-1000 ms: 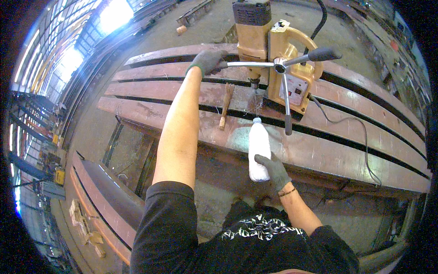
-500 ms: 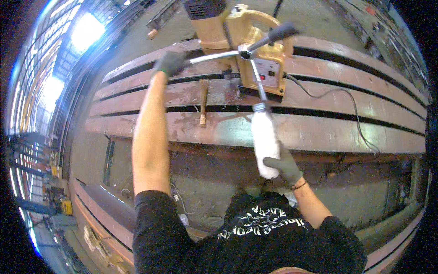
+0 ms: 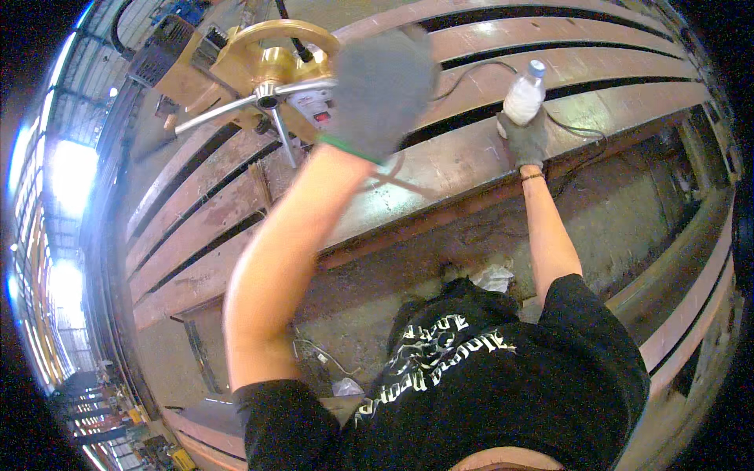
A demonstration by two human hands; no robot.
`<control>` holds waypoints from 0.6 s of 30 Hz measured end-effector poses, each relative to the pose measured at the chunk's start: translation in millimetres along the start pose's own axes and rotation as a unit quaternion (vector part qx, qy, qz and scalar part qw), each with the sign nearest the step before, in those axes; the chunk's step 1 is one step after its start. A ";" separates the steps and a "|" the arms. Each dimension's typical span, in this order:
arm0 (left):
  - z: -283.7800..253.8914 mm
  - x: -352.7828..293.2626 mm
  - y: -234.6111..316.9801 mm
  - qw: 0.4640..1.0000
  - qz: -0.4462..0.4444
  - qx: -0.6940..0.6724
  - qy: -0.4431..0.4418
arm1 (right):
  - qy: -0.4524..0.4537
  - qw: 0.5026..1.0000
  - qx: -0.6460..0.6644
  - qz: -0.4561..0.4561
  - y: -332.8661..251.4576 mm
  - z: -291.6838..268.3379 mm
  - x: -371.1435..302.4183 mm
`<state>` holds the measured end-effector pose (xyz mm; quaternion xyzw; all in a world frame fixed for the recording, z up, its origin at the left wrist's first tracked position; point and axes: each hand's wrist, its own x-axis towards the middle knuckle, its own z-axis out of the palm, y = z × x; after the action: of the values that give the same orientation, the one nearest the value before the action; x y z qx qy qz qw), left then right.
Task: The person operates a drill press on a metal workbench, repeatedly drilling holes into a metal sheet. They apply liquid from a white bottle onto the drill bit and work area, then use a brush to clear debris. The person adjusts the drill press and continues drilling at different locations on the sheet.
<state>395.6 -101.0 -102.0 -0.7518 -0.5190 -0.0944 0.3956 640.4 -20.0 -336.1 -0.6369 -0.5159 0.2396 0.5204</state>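
My left hand [image 3: 385,90], in a grey glove with a green cuff, is raised in front of the yellow drilling machine [image 3: 200,74]. It is smeared by motion and its fingers are not clear. One silver spoke of the machine's feed handle [image 3: 267,98] runs behind this hand, so I cannot tell whether the hand grips it. Farther right, my gloved right hand [image 3: 525,145] is closed around the lower part of a clear plastic bottle [image 3: 525,96] with a blue cap and whitish contents. The bottle stands nearly upright over the steel beams.
Long brown steel beams [image 3: 463,161] with dark gaps between them carry the machine. A black cable [image 3: 577,131] curls over them beside the bottle. A wooden-handled brush [image 3: 259,184] lies on the beams below the machine. Clear plastic [image 3: 493,277] shows near my shirt.
My view has swung, shifting the machine leftward. My left hand has moved up and right from the left spoke. My right hand has carried the bottle rightward, away from the feed handle.
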 end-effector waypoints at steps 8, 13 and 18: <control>85.0 -83.1 45.7 0.969 -0.054 -0.204 -0.124 | 0.042 0.997 0.027 -0.066 -7.0 -12.7 -42.3; 93.9 -89.2 42.8 0.957 -0.102 -0.271 -0.001 | -0.080 0.978 -0.035 -0.188 -17.4 41.1 -121.0; 78.6 -80.7 35.2 0.945 -0.133 -0.299 0.014 | -0.247 0.936 0.199 -0.153 -67.6 150.9 -107.7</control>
<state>368.8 -108.7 -216.7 -0.7582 -0.5569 -0.3070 0.1439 447.7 -59.9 -351.3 -0.3542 -0.6611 0.4048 0.5232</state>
